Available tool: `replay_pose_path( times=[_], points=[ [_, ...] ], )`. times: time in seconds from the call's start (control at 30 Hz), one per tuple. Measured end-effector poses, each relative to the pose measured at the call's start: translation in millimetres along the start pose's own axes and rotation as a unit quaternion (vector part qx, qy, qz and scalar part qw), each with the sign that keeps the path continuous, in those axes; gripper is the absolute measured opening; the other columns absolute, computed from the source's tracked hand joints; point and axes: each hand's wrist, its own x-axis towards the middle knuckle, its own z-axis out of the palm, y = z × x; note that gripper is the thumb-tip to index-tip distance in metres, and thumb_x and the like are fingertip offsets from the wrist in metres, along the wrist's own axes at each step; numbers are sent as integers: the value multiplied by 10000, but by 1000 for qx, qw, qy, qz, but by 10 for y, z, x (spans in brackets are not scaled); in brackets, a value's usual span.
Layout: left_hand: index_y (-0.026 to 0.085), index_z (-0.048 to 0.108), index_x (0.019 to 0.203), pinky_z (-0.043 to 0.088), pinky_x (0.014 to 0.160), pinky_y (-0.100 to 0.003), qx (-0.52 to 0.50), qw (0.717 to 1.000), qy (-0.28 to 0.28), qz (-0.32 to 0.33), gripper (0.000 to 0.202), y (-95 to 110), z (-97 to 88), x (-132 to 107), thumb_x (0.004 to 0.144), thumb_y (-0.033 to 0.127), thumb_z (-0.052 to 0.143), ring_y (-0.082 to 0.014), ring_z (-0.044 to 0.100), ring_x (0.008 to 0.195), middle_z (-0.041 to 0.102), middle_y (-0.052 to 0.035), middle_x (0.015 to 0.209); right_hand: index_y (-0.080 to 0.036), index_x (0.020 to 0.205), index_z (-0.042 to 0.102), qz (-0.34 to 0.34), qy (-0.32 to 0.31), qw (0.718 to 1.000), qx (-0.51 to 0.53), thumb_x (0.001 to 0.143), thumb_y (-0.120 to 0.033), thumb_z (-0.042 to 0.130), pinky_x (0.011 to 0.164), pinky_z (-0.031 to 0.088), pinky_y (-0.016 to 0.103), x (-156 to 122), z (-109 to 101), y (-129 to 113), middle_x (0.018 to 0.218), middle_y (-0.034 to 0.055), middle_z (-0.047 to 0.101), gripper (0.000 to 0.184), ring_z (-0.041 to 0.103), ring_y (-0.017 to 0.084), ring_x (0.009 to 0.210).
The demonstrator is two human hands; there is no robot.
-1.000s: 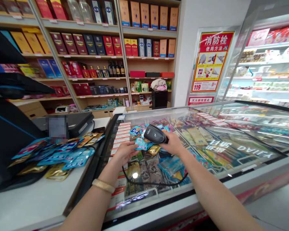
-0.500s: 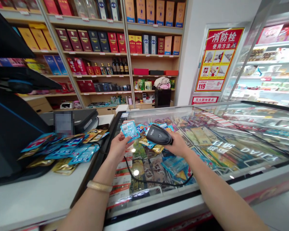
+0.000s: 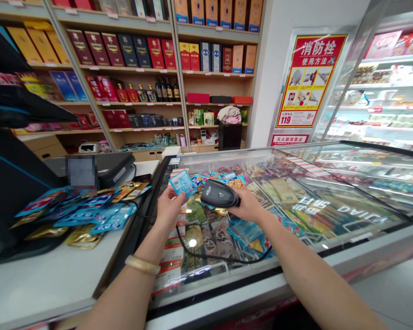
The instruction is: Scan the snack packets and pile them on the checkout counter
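Note:
A small light-blue snack packet (image 3: 183, 184) is pinched in my left hand (image 3: 169, 204), with the fingers closed on its lower edge. My right hand (image 3: 250, 204) is wrapped round a black barcode scanner (image 3: 219, 193), whose head points left toward the packet. A narrow gap separates the scanner from the packet. Its black cable (image 3: 220, 259) loops over the glass lid of the chest freezer (image 3: 206, 293). Behind the scanner, several blue and orange packets (image 3: 236, 178) lie on the glass, partly hidden by it.
To the left, a pile of blue and gold packets (image 3: 89, 213) lies on the white counter (image 3: 55, 279) beside a dark checkout machine (image 3: 10, 192). Shelves with boxed bottles (image 3: 134, 50) stand along the back wall. A red and yellow poster (image 3: 311, 80) hangs right of them.
The view has shifted slightly. The scanner has moved a little left, nearer to the packet. Both hands keep their holds.

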Motion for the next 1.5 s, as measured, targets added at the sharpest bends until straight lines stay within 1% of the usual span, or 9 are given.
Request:
replay_pose_path(
  times=[0.67, 0.8, 0.93, 1.0, 1.07, 1.17, 1.3, 1.4, 1.5],
  points=[
    [162, 581, 761, 541, 727, -335, 25, 1000, 2, 14, 365, -4, -21, -10, 493, 339, 756, -148, 601, 716, 646, -14, 762, -202, 1027, 685, 9, 6, 999, -43, 722, -212, 689, 757, 517, 292, -3, 13, 65, 908, 42, 745, 304, 689, 221, 829],
    [161, 594, 788, 519, 725, -311, 86, 994, 23, 56, 337, 33, -38, 17, 549, 361, 721, -155, 610, 718, 662, -25, 772, -194, 967, 682, 4, 15, 999, -46, 715, -202, 662, 757, 507, 292, -1, 12, 95, 910, 50, 741, 252, 680, 216, 816],
    [171, 604, 822, 498, 704, -288, 163, 978, 50, 123, 308, 263, -134, 35, 606, 376, 685, -165, 620, 707, 684, -36, 766, -192, 941, 677, 3, 29, 998, -51, 722, -227, 641, 733, 494, 292, -2, 6, 114, 869, 55, 730, 225, 669, 215, 783],
    [183, 616, 830, 490, 683, -291, 229, 957, 56, 169, 291, 429, -290, -6, 638, 395, 665, -171, 617, 683, 689, -33, 758, -191, 914, 674, 2, 40, 998, -58, 721, -242, 632, 703, 481, 285, -5, 4, 116, 832, 53, 718, 204, 656, 210, 748],
    [202, 634, 810, 488, 688, -306, 324, 914, 80, 229, 258, 583, -553, -95, 666, 415, 647, -186, 622, 685, 695, -31, 763, -196, 879, 669, 3, 49, 997, -66, 710, -249, 631, 671, 463, 274, -6, 5, 115, 796, 46, 707, 182, 641, 204, 721],
    [238, 649, 763, 493, 731, -339, 436, 833, 140, 310, 224, 734, -1118, -279, 693, 450, 630, -225, 653, 753, 715, -31, 797, -201, 848, 661, 6, 54, 996, -74, 687, -244, 630, 652, 445, 268, -8, 10, 114, 770, 38, 698, 170, 629, 204, 714],
    [292, 653, 764, 492, 769, -380, 540, 743, 176, 354, 195, 795, -1910, -492, 736, 472, 584, -268, 680, 835, 732, -16, 849, -197, 850, 660, 1, 53, 996, -67, 678, -229, 620, 656, 443, 273, -8, 14, 115, 769, 38, 692, 179, 622, 205, 715],
    [335, 636, 768, 465, 865, -433, 577, 711, 178, 360, 157, 791, -2336, -573, 754, 457, 538, -278, 678, 867, 740, 31, 859, -192, 859, 663, 0, 54, 996, -71, 689, -230, 618, 658, 444, 276, -7, 11, 120, 767, 39, 686, 180, 616, 201, 705],
    [364, 624, 811, 404, 933, -470, 615, 698, 181, 318, 154, 769, -2606, -577, 763, 400, 482, -289, 653, 951, 748, 79, 846, -183, 891, 672, -8, 65, 995, -70, 705, -234, 617, 684, 456, 287, -7, 5, 137, 796, 50, 691, 201, 627, 208, 730]
  ],
)
